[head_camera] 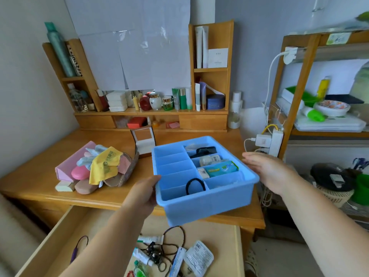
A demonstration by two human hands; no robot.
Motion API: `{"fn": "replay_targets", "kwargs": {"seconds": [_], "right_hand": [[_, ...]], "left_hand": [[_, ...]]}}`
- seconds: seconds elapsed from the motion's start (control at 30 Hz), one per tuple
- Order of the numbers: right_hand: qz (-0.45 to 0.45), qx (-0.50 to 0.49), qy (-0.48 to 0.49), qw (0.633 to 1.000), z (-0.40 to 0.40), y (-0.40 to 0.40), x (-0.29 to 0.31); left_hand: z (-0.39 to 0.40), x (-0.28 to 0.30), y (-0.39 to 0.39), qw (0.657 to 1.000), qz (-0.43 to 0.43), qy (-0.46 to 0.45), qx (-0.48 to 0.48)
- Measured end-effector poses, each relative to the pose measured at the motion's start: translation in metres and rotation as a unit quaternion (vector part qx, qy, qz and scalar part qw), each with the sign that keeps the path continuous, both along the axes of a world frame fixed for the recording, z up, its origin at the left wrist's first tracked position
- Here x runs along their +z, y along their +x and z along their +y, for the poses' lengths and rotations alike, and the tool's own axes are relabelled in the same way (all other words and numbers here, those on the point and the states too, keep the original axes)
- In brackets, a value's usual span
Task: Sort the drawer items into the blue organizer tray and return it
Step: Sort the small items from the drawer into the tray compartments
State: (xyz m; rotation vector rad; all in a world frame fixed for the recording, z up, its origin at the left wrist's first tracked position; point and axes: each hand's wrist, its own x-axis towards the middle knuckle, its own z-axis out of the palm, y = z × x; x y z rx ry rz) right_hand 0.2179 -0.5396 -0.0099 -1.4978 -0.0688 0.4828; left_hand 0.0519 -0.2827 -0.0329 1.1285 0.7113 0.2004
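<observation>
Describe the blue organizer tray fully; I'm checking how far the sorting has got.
The blue organizer tray looks like plastic, with two columns of compartments. Held tilted above the desk edge and open drawer; left hand grips its left rim, right hand is at its right. It holds a black hair tie, packets and a dark clip; left compartments mostly empty.

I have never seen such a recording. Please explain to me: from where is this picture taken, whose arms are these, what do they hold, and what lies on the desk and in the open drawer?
The one picture comes from a camera worn on a person's head, looking down and forward. The two bare arms are that person's own. The left hand grips the left rim of the blue organizer tray; the right hand is open at its right side. Some tray compartments hold small things, such as a black hair tie and a tissue pack. On the wooden desk lies a pile with a yellow cloth. Below, the open drawer holds unsorted cords and tubes.
</observation>
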Motion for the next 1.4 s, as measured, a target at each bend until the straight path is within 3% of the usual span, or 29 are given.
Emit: {"fn": "replay_targets", "kwargs": {"seconds": [0.07,0.13,0.2,0.27,0.37,0.47,0.67,0.8,1.03,1.17,1.23,1.33,1.4], "right_hand": [[-0.117,-0.080,-0.066,0.988,-0.001,-0.012,-0.005],[-0.180,-0.169,-0.082,0.966,-0.002,-0.033,-0.020],[-0.152,-0.173,-0.033,0.973,-0.001,-0.052,-0.039],[-0.077,-0.116,-0.008,0.990,0.002,-0.066,-0.052],[-0.054,-0.108,-0.058,0.991,0.001,-0.065,-0.056],[-0.049,-0.091,-0.081,0.991,-0.009,-0.053,-0.051],[-0.046,-0.052,-0.090,0.994,-0.026,-0.033,-0.047],[-0.045,0.014,-0.061,0.997,-0.029,-0.029,-0.050],[-0.055,-0.001,-0.077,0.996,-0.021,-0.020,-0.057],[-0.067,-0.033,-0.095,0.993,-0.018,-0.031,-0.055],[-0.114,-0.056,-0.147,0.981,-0.018,-0.041,-0.054],[-0.215,-0.080,-0.266,0.936,-0.019,-0.073,-0.067],[-0.333,-0.105,-0.291,0.891,-0.018,-0.106,-0.080]], "left_hand": [[-0.019,-0.005,0.006,0.999,-0.018,-0.015,0.041],[-0.048,-0.009,0.016,0.996,-0.018,-0.031,0.080],[-0.081,-0.010,0.027,0.994,-0.016,-0.041,0.103],[-0.113,-0.011,0.035,0.991,-0.034,-0.070,0.105],[-0.138,-0.014,0.036,0.991,-0.040,-0.110,0.068],[-0.124,-0.017,0.032,0.995,-0.003,-0.092,0.048],[-0.067,-0.014,0.024,0.985,-0.003,-0.081,0.154],[-0.067,-0.029,0.000,0.988,-0.040,-0.064,0.132],[-0.064,-0.032,0.000,0.991,-0.048,-0.068,0.108],[-0.059,-0.033,-0.010,0.997,-0.045,-0.030,0.059],[-0.050,-0.038,-0.025,0.999,-0.036,0.016,0.030],[-0.035,-0.065,-0.064,0.988,0.013,0.153,-0.011],[-0.025,-0.093,-0.100,0.976,0.066,0.204,-0.042]]}}
